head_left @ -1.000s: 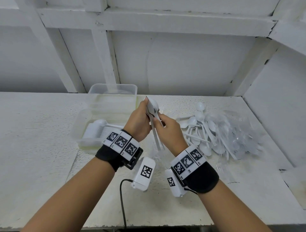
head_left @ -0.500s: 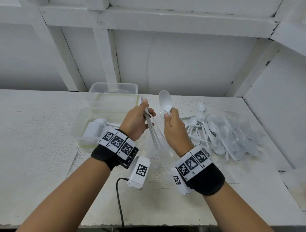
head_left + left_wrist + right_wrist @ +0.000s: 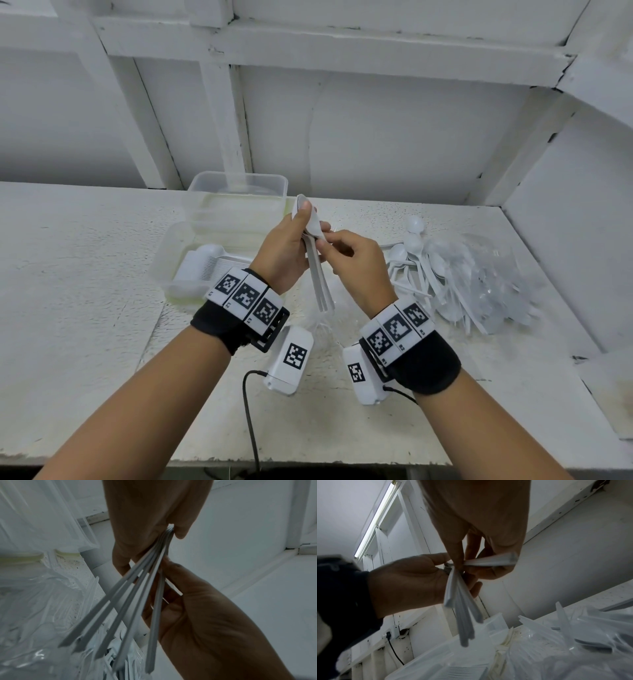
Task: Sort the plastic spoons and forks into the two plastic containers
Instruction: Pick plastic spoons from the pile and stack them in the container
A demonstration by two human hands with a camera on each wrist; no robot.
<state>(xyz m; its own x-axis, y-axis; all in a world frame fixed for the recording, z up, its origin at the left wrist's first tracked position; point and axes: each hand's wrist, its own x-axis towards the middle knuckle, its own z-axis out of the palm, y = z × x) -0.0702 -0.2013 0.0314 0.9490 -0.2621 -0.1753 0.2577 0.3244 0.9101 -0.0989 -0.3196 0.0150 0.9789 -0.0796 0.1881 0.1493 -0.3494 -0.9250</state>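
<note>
Adding one more spoon to the bundle of spoons (image 3: 317, 270) held above the worktop (image 3: 85, 274).

Left hand (image 3: 282, 251) clamped on the bowls, handles hanging down toward the body; right hand (image 3: 356, 263) pinching at the same top end, touching. Half a second ago held apart, single spoon raised; now joined. Near container (image 3: 164, 267) lying left, nearer the left grip.

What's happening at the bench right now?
A person is sorting white plastic cutlery. The left hand grips a bundle of spoons, handles fanned downward, while the right hand pinches one more against it. The near container already holds a stack of cutlery. A loose pile waits on the right of the bench.
</note>
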